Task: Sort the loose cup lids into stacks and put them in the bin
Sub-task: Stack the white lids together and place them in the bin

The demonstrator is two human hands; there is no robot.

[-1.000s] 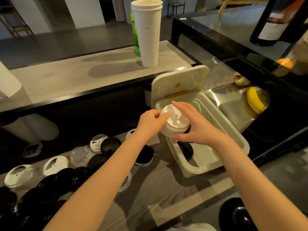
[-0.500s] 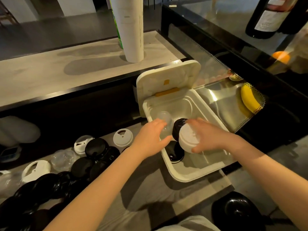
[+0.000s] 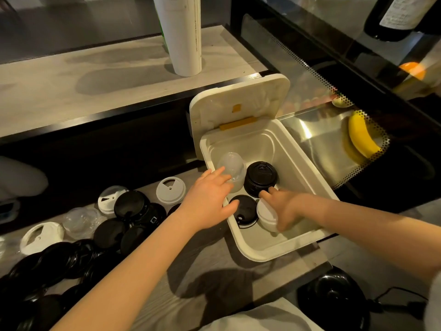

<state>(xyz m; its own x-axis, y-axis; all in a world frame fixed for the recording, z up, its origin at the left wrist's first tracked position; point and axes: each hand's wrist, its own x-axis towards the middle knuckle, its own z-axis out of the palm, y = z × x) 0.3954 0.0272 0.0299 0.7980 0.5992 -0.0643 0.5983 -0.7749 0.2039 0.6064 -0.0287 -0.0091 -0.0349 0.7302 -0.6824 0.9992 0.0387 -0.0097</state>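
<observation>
white lid stack: held inside the bin, near its front, just beside a single black lid
right hand: curled over the white lid stack, gripped from above; index fingertip laid against the black lid stack
left hand: nothing gripped; fingers straight and spread, laid against the clear lid stack at the bin's left wall
bin cover: flipped up, upright
loose lids: black, white and clear, piled on the counter left of the bin
paper cups: stacked on the upper shelf
banana: seen behind glass, right
</observation>
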